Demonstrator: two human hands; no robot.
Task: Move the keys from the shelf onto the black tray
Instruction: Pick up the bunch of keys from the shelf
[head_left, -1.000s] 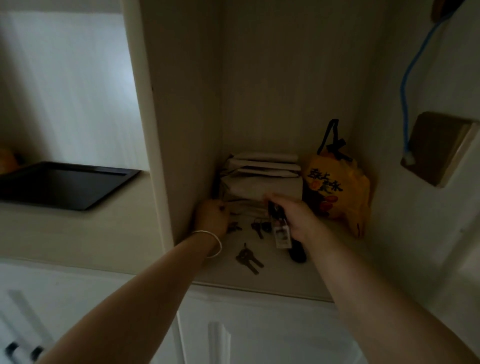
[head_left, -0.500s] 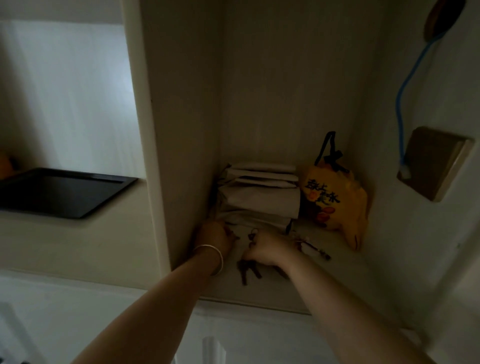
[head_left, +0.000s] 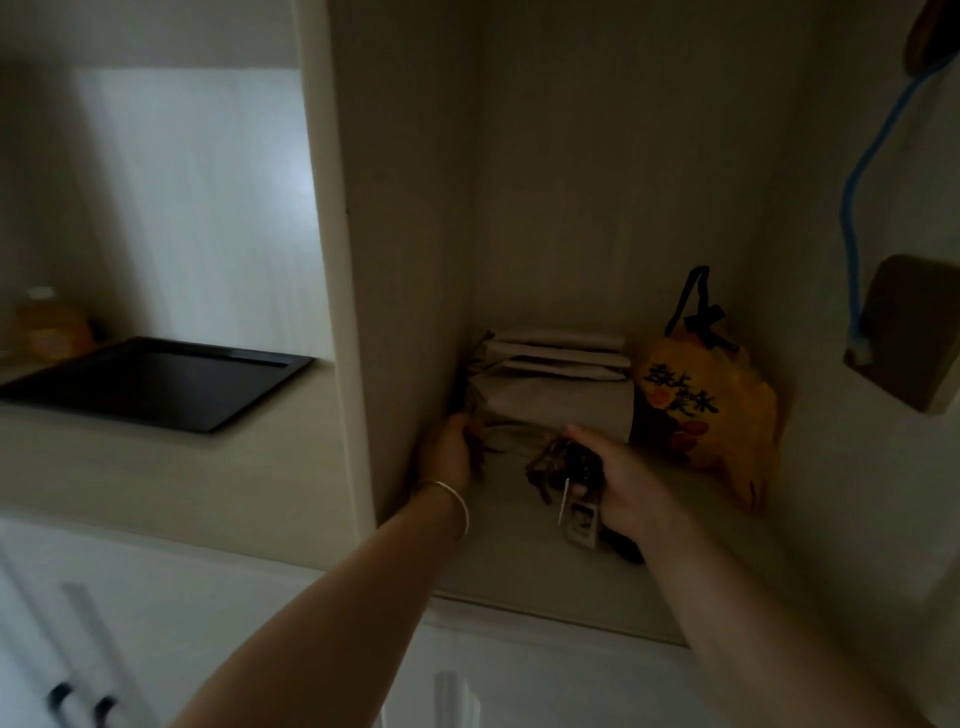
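My right hand (head_left: 621, 480) is inside the shelf niche, shut on a dark bunch of keys (head_left: 563, 467) with a pale tag (head_left: 582, 522) dangling under it, lifted just off the shelf floor (head_left: 524, 561). At the niche's left wall my left hand (head_left: 451, 452), with a thin bracelet on the wrist, curls around something small and dark, probably more keys; I cannot tell for sure. The black tray (head_left: 156, 382) lies on the counter to the left, beyond the upright partition (head_left: 353, 312).
Folded beige paper bags (head_left: 556, 384) are stacked at the back of the niche. An orange snack bag (head_left: 711, 410) leans at the right. A blue cord (head_left: 862, 171) hangs on the right wall. White cabinet doors (head_left: 130, 639) are below.
My right hand dipped to the shelf floor, gathered the loose keys lying there, and now holds them with the tagged bunch. My left hand stays at the left wall.
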